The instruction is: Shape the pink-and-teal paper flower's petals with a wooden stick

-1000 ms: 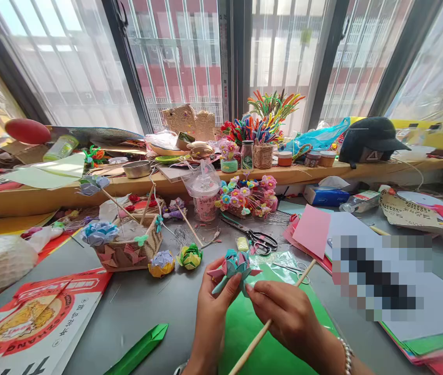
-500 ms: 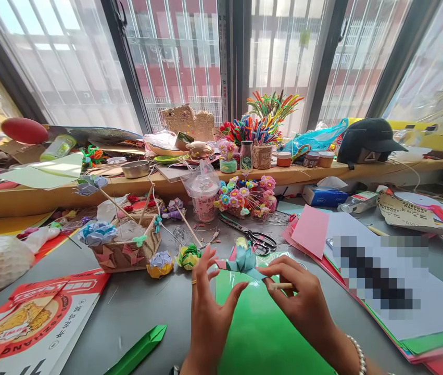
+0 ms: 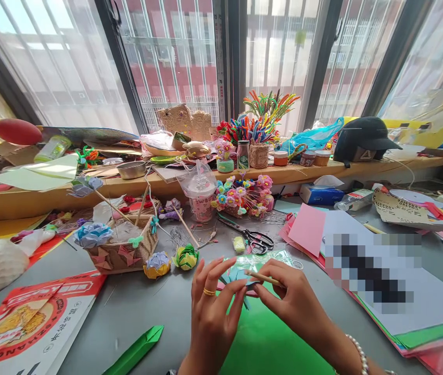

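Observation:
A light-blue folded paper flower [image 3: 237,275] is between my hands, above a green sheet [image 3: 271,333]. My left hand [image 3: 215,315] pinches one of its petals between thumb and forefinger, with the other fingers raised. My right hand [image 3: 297,294] is closed around a thin wooden stick [image 3: 268,279], whose tip lies against the flower. The fingertips of that hand also meet the blue paper near my left fingertips. A bit of pink paper shows under the flower, mostly hidden. Just beyond stands a small yellow block [image 3: 239,244].
Black-handled scissors [image 3: 258,240] lie beyond my hands. To the left are a cardboard basket [image 3: 123,252], finished paper flowers [image 3: 186,257] and a folded green strip [image 3: 135,349]. Stacked paper [image 3: 396,281] is at right. A lidded cup [image 3: 201,195] stands at the back.
My left fingers, spread apart before, have closed on the blue paper. The flower has tilted and come nearer to me, uncovering the yellow block. The stick now points onto the flower.

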Demonstrator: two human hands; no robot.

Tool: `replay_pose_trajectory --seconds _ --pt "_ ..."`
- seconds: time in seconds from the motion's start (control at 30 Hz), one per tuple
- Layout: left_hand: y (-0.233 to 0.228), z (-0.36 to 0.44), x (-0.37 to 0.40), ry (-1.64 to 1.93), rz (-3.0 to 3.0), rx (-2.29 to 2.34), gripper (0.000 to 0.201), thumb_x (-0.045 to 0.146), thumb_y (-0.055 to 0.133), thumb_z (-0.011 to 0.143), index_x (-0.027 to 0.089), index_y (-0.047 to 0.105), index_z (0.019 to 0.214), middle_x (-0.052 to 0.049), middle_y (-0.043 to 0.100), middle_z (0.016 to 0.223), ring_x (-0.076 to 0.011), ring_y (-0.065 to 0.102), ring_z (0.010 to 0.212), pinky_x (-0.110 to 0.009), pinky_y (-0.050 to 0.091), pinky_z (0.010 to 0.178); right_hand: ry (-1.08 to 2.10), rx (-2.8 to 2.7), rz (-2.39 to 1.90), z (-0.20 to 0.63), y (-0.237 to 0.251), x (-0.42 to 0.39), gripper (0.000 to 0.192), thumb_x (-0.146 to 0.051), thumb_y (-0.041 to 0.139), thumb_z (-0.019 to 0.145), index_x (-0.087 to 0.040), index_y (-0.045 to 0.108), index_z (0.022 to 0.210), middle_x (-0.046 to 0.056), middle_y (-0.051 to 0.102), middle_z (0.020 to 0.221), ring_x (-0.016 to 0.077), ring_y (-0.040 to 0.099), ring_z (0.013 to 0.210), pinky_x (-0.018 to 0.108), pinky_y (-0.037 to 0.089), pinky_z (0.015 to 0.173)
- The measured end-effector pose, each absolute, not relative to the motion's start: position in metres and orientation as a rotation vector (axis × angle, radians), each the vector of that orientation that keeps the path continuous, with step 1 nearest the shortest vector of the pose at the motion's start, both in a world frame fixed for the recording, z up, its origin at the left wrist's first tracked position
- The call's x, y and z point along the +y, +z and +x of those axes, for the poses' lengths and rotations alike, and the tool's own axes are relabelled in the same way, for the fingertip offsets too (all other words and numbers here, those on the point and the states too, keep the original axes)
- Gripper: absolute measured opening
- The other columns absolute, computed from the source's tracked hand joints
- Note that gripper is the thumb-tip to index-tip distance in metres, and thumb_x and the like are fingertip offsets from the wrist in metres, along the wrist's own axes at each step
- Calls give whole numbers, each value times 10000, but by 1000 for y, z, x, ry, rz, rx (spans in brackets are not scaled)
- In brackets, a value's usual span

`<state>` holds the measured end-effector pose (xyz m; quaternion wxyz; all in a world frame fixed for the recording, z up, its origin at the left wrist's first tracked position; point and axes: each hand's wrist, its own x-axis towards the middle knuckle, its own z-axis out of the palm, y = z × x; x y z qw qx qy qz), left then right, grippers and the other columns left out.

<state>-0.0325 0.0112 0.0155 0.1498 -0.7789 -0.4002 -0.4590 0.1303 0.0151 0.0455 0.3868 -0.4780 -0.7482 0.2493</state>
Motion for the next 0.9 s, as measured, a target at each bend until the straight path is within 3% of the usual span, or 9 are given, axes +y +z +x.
replay_pose_trajectory --seconds 0.47,0.8,0.9 --pt "15 -31 12 -1476 -2429 -1564 144 169 521 807 234 625 730 -70 530 1168 -272 418 1132 -518 343 938 894 -1930 -1301 138 49 23 207 -271 597 770 -136 591 613 -42 416 559 104 377 535 216 257 495" --pt "23 -36 14 -1546 -2736 -1937 174 288 527 800 210 637 690 -98 557 1181 -293 457 1149 -490 360 943 1092 -1916 -1301 140 47 26 216 -308 607 760 -134 590 633 -81 282 502 74 268 479 198 183 436" --pt "26 -37 15 -1687 -2872 -2011 201 309 543 785 199 645 651 -94 576 1155 -284 486 1125 -462 349 956 1068 -1929 -1184 143 51 25 213 -355 650 739 -144 623 731 -76 335 549 68 272 476 193 197 429"
